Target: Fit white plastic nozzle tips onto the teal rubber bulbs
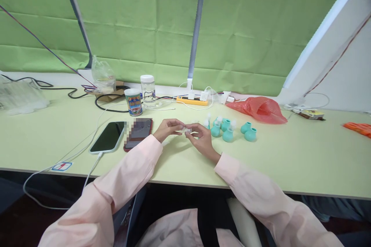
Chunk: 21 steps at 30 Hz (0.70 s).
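Note:
Between the fingertips of both hands is a small clear plastic piece (pixel 187 130), partly covered by the fingers. My left hand (pixel 169 129) pinches it from the left, and my right hand (pixel 201 139) grips it from the right, just above the table. Right of my right hand stand several small teal rubber bulbs (pixel 227 135). Some have translucent white tips stuck in their necks, while a pair of teal bulbs (pixel 250 134) at the right shows open necks.
Two phones (pixel 107 137) lie left of my hands, one with a white cable. Behind them stand a patterned cup (pixel 133 102) and a clear bottle (pixel 148 92). Farther back are an orange power strip (pixel 191 101), a red plastic bag (pixel 257 109) and a clear bag (pixel 102 75).

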{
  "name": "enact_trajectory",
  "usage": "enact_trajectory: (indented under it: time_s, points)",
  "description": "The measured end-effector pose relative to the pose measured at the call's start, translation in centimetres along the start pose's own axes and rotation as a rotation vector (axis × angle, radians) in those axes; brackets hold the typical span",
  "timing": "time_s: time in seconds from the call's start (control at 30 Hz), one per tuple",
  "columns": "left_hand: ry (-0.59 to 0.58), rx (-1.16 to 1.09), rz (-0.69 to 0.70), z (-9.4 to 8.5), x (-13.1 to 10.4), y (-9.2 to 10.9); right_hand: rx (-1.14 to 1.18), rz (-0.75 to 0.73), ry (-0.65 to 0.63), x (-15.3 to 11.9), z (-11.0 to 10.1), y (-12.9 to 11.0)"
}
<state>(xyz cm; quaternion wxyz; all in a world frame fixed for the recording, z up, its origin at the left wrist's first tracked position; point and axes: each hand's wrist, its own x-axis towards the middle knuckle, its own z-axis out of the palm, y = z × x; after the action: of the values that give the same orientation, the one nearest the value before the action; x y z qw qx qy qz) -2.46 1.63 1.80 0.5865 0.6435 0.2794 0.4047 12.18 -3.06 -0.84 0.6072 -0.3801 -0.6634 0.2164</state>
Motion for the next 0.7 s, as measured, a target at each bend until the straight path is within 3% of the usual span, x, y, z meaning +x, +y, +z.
enact_trajectory:
  time_s: [0.23,0.4,0.7]
  points:
    - [-0.025,-0.131,-0.068,0.20,-0.13,0.10,-0.007,-0.015,0.002,-0.08,0.07,-0.33]
    - [-0.111,-0.241,-0.256,-0.18,0.07,-0.13,-0.013,-0.029,0.004,-0.04,-0.02,-0.50]
    - [-0.065,-0.284,-0.181,-0.27,0.12,-0.59,-0.019,-0.039,-0.031,-0.24,0.11,-0.20]
